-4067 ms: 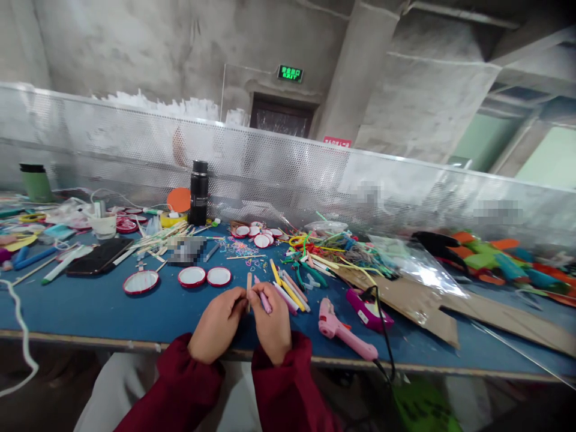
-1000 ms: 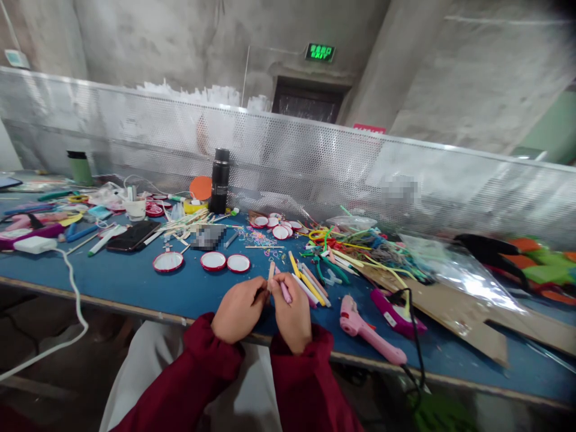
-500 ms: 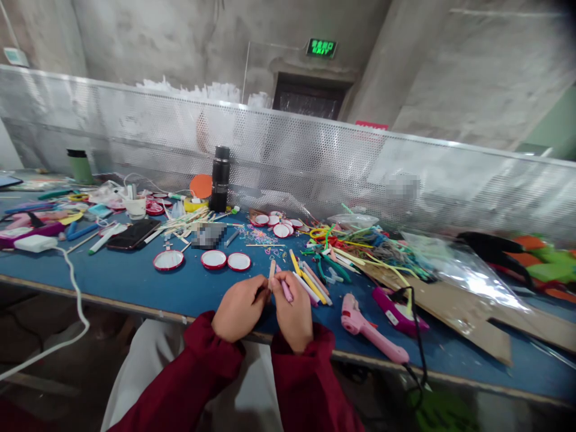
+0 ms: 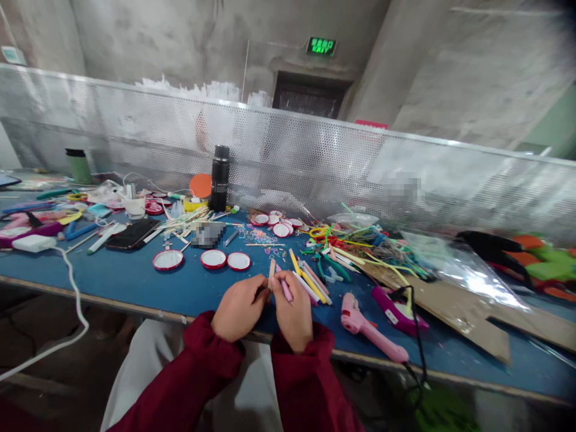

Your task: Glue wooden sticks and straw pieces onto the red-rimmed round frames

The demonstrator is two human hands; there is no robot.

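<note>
My left hand (image 4: 240,307) is closed, its fingertips pinching a flat wooden craft stick (image 4: 272,268) that points up and away from me. Against it, my right hand (image 4: 294,315) is closed around a pink marker (image 4: 287,291), its fingertips also meeting the stick's lower part. Where the fingers meet, the stick's lower end is hidden. Just beyond the right hand lie several pastel markers (image 4: 310,282), yellow, white and pink. Left of the hands, white discs with red rims (image 4: 239,261) rest on the blue table (image 4: 193,294).
A pink glue gun (image 4: 373,337) lies at the right front, near a purple device (image 4: 398,312) with a black cord. Cardboard (image 4: 477,330) and tangled coloured strands (image 4: 382,252) are further right. At the back stand a black bottle (image 4: 220,180) and a perforated metal screen (image 4: 292,162).
</note>
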